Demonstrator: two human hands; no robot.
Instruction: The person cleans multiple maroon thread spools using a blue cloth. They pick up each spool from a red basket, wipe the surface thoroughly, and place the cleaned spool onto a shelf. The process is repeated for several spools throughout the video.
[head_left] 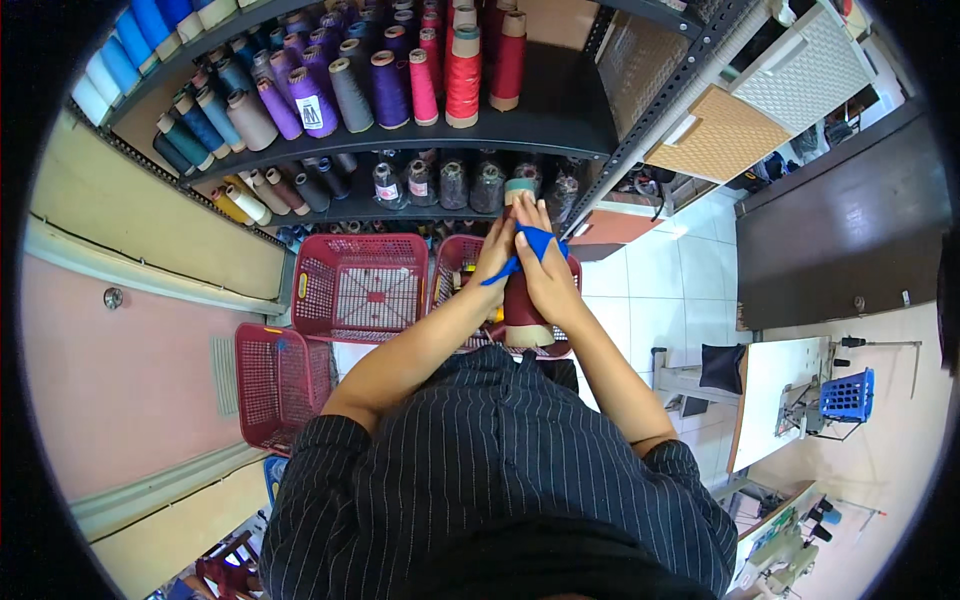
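A dark maroon cone of thread is held upright in front of my body, its pale base toward me and its green-tipped top away. My left hand grips its left side. On its right side lies my right hand, fingers stretched along the cone toward the top. A strip of blue cloth is pinched between my right fingers and the cone, and one end trails past my left hand. My palms and part of the fingertips are hidden.
Black metal shelves full of thread cones stand ahead. Below are red plastic baskets: an upright one, one behind my hands with cones in it, and another at left. A sewing table with a blue basket stands at right.
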